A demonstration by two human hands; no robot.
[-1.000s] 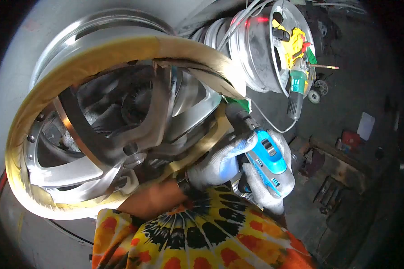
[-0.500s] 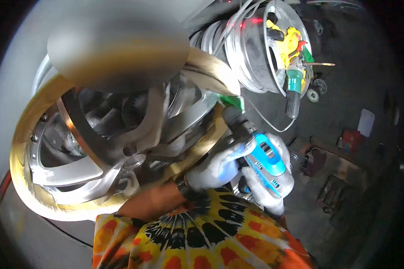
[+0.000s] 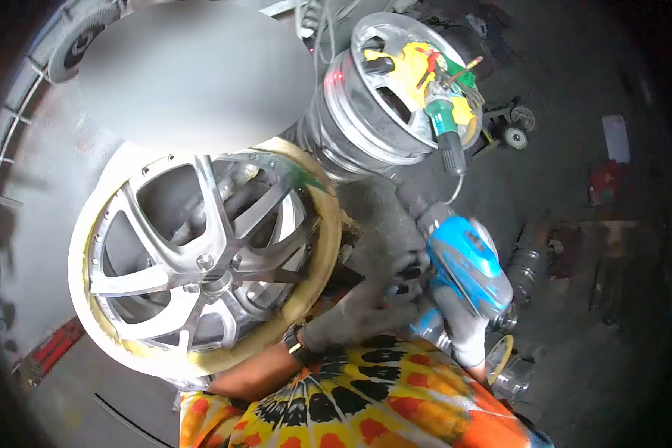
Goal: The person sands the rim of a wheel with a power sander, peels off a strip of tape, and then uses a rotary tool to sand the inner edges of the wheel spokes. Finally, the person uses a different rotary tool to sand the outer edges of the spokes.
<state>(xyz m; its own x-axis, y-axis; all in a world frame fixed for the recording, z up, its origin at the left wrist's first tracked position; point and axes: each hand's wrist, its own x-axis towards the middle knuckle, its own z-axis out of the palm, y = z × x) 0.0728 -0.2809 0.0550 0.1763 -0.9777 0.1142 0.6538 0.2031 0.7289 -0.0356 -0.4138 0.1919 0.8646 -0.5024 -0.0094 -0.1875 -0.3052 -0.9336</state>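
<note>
A round alloy wheel [image 3: 215,278], its bare silvery spokes smooth and angular, lies face up, and a broad ring of cream-yellow covering [image 3: 80,287], wrinkled like tape or film, runs round its edge. To the right of the wheel, the gloved right hand [image 3: 461,321] grips a blue and dark-grey power tool [image 3: 467,261], its fingers wrapped round the lower part of the casing; the tool's rounded blue shell carries dark marks too blurred to read, and its dark front end points up and toward the wheel. Between wheel and tool is the left hand [image 3: 362,306], in a grey fabric glove, its blurred fingers loosely open and apart from the tool; a dark-strapped watch [image 3: 296,343] circles the wrist, near the wheel's lower right edge. Beyond the wheel, to the upper right, a second metal rim [image 3: 343,123] bears a crumpled yellow cloth [image 3: 409,69] and a green and black angle grinder [image 3: 445,128], whose pale label is too small to read. Below the wheel and to its right spreads a shirt [image 3: 351,403] patterned in yellow, orange, red and black.
</note>
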